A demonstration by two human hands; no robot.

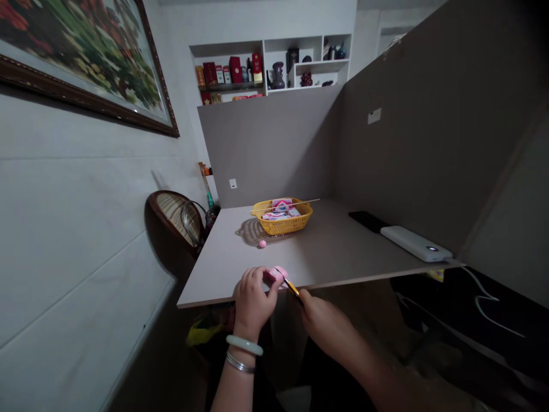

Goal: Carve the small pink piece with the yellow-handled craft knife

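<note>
A pink lump (279, 273), perhaps clay, lies at the front edge of the table. My left hand (253, 294) is closed on its left side, thumb and fingers pressed against it. In my right hand (319, 315) is a craft knife (293, 287) with a yellow-orange and black handle. Its tip reaches the right side of the pink lump; how deep it goes I cannot tell. A small pink ball (262, 244) sits apart from both hands, farther back on the table.
Behind the ball stands a yellow plastic basket (283, 226) holding patterned packets, with a thin stick (306, 201) across its rim. At the right are a white power bank (414, 243) with a cable and a dark phone-like slab (365, 221). Grey panels (274, 149) border the table (338, 252).
</note>
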